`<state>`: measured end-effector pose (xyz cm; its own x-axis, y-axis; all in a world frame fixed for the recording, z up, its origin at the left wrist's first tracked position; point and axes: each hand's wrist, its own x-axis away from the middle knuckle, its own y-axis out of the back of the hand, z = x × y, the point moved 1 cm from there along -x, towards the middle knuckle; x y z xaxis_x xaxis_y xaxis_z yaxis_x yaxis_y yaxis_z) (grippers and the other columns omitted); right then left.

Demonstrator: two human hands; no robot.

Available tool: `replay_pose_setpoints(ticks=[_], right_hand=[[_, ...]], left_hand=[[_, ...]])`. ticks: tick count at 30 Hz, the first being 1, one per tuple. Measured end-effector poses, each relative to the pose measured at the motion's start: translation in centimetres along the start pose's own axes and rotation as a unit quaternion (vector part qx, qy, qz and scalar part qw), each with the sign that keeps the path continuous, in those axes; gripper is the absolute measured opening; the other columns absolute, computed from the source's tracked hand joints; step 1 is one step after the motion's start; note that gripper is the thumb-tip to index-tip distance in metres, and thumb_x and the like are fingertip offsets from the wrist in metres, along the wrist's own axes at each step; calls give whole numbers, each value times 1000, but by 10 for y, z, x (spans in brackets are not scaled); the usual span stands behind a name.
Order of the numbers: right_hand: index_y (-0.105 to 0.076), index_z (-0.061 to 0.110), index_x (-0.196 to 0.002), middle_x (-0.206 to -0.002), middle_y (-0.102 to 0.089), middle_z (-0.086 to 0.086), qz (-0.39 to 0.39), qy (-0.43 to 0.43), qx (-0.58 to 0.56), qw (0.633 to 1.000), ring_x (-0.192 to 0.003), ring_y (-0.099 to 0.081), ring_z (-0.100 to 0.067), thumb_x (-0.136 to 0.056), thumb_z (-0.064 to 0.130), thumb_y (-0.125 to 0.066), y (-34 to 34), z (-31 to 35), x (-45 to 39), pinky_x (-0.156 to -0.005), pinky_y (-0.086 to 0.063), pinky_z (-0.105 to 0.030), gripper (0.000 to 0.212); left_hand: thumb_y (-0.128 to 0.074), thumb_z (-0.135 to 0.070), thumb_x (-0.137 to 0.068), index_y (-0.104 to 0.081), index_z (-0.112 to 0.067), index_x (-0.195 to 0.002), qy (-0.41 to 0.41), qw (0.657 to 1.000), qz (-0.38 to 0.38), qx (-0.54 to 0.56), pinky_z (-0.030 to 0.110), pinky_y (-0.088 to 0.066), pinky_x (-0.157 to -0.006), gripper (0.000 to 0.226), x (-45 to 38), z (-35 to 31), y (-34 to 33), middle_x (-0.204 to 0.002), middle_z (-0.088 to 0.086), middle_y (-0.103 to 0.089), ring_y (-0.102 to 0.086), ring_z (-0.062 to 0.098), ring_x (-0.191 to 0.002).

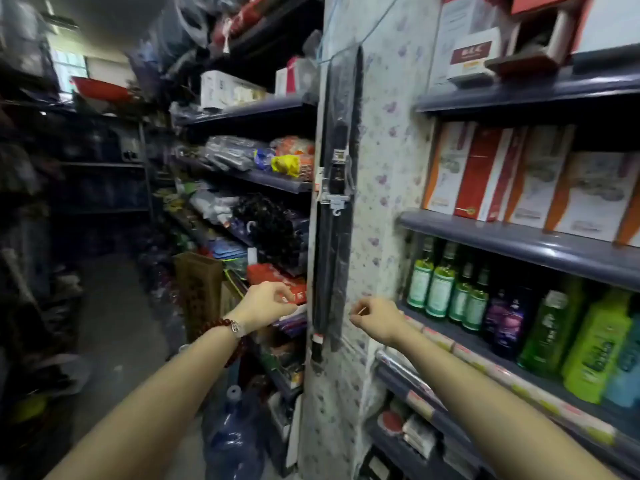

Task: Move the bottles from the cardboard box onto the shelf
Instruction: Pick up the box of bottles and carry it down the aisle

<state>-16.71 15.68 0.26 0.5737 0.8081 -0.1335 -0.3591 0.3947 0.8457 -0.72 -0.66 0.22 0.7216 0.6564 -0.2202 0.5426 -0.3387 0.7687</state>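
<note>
Green-labelled glass bottles (441, 289) and bright green plastic bottles (595, 344) standing on the grey metal shelf (485, 348) at lower right, right hand (375, 318) mid-frame just left of it, fingers curled loosely, holding nothing, left hand (265, 304) with beaded bracelet (225, 327) likewise curled, empty, blue water jug (232, 434) at bottom centre.

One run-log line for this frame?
left hand: empty, loosely curled | right hand: empty, loosely curled | bottles: upright on shelf | cardboard box: unseen
</note>
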Motion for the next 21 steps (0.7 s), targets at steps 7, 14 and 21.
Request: replay_pose_setpoints(ticks=[7,14,21], right_hand=[[-72,12,-91,-91,-71,-7,69,78,-49,993,-88,-61,-16,-87,17,-60,-103,103,-54,-68,-39,-21,14],[-73,8,-95,-103,-73,-11,144,131,-58,979,-103,-64,-24,-86,16,-62,-208,178,-93,-71,-36,-22,16],[-73,11,-96,-105,-72,-13,211,138,-55,966,-106,-63,-28,-86,18,-61,-299,216,-138,-80,-43,-26,18]], left_hand=[[-66,-30,-85,-68,-17,-101,139,989,-44,-7,22,-45,-73,21,35,125,70,-86,-5,-63,-61,16,-88],[-69,-30,-82,-69,-16,-92,251,964,-85,3,27,-51,-68,17,69,239,103,-89,4,-69,-64,19,-82],[-69,-25,-84,-70,-9,-101,323,941,-101,10,31,-55,-79,23,71,318,102,-93,8,-71,-68,23,-87]])
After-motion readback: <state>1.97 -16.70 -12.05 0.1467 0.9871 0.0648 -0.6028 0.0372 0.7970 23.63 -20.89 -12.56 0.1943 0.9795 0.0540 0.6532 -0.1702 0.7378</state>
